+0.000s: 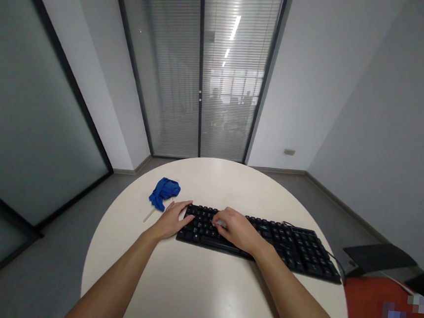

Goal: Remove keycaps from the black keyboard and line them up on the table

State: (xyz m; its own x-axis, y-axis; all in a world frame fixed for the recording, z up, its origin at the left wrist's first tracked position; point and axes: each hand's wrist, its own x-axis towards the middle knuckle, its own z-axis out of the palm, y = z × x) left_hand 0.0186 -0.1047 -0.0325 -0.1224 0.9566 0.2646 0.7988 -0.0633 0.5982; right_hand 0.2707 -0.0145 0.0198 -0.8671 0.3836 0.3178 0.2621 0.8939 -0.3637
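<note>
A black keyboard (pixel 286 244) lies on a round white table (pixel 193 286), angled toward the right. My left hand (pixel 171 220) rests at the keyboard's left end, fingers spread, holding its edge. My right hand (pixel 237 229) lies on the keys of the left half, fingers curled down; something small and pale shows under its fingertips, but I cannot tell what it is.
A crumpled blue cloth (pixel 164 191) lies on the table beyond my left hand, with a thin pale stick (pixel 150 216) beside it. A cable (pixel 336 261) runs off the keyboard's right end. A red chair (pixel 373 307) stands at the lower right. Glass doors with blinds stand beyond.
</note>
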